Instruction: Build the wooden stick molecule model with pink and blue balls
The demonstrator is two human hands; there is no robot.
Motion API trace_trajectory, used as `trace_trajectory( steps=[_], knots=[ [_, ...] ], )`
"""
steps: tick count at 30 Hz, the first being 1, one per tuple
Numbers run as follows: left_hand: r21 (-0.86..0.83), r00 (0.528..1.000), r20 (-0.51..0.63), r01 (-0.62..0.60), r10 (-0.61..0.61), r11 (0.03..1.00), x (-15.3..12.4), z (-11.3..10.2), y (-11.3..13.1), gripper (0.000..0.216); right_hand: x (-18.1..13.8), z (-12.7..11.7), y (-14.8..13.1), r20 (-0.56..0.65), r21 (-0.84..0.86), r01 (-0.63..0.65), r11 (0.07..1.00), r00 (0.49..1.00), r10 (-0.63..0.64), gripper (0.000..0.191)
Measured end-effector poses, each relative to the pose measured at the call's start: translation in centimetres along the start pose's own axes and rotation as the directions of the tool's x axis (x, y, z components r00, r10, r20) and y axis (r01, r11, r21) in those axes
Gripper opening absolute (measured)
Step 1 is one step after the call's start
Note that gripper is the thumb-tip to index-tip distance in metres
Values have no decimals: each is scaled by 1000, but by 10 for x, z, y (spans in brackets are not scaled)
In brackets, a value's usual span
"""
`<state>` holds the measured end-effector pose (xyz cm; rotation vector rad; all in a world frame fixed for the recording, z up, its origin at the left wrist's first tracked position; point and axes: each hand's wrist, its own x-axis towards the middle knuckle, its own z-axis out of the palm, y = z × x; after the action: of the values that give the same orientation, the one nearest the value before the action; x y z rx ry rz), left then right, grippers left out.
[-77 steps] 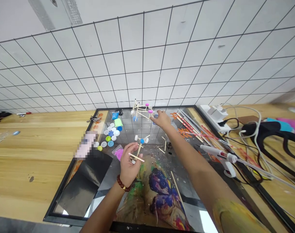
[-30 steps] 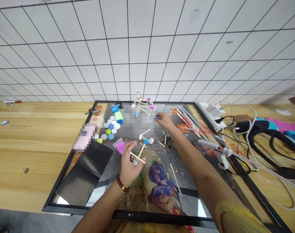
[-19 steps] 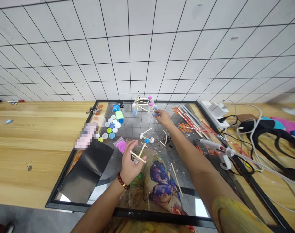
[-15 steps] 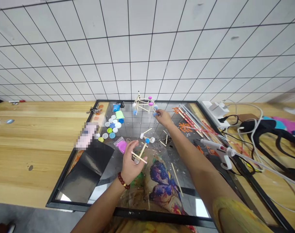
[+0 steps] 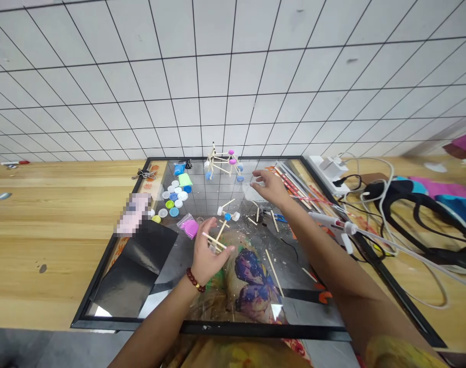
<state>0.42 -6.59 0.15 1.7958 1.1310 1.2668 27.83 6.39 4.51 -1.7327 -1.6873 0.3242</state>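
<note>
My left hand (image 5: pixel 208 254) is closed round a small wooden stick frame (image 5: pixel 221 231), with a crosswise stick between thumb and fingers. White and blue bottle caps sit at its far end. Farther back stands a larger stick structure (image 5: pixel 220 169) with pink pieces on top and blue bottle caps low on its sides. My right hand (image 5: pixel 271 187) is apart from it, to its right, fingers stretched out and nothing visible in them. Beneath those fingers lies a pale, translucent item (image 5: pixel 254 193) that I cannot make out.
Loose bottle caps (image 5: pixel 173 211), a bag of pink clay (image 5: pixel 189 226) and black sheets (image 5: pixel 146 245) lie to the left. Loose sticks (image 5: pixel 274 273) are scattered over the glass top. A glue gun (image 5: pixel 334 225), striped sticks (image 5: pixel 296 189), a power strip (image 5: pixel 327 176) and cables are on the right.
My right hand has let go of the larger structure's right side and moved right, its fingers now apart. The left hand keeps its hold on the smaller frame. The view has turned slightly right.
</note>
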Motion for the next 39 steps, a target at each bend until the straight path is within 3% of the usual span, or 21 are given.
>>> trace_trajectory(
  steps=[3,6,10,17,20,24,32,39],
  knots=[
    [-19,1000,-14,-9,9,1000,-1,1,1,78,-26,-7,0,37,33,29,999,999,-30,39],
    [-18,1000,-6,-26,26,999,-2,1,3,80,-26,-2,-3,88,0,-43,999,995,43,36],
    [10,999,7,-51,51,999,-1,-1,4,88,14,18,-10,76,-36,-92,995,993,95,36],
    [23,999,-15,-42,43,999,1,-8,0,92,87,46,-23,26,-64,-114,991,993,116,53],
    [4,999,-14,-37,37,999,3,-8,1,88,99,50,-21,66,-61,-97,993,993,101,41],
    [-5,1000,-4,-15,15,1000,2,-8,2,86,96,48,-12,106,-8,-60,998,993,61,27],
    [-36,999,48,-24,25,999,-1,-4,4,87,69,24,12,121,142,-37,989,992,20,37],
    [-4,998,39,-43,43,999,2,-6,6,86,61,22,19,134,205,-52,977,991,24,38]
  ],
)
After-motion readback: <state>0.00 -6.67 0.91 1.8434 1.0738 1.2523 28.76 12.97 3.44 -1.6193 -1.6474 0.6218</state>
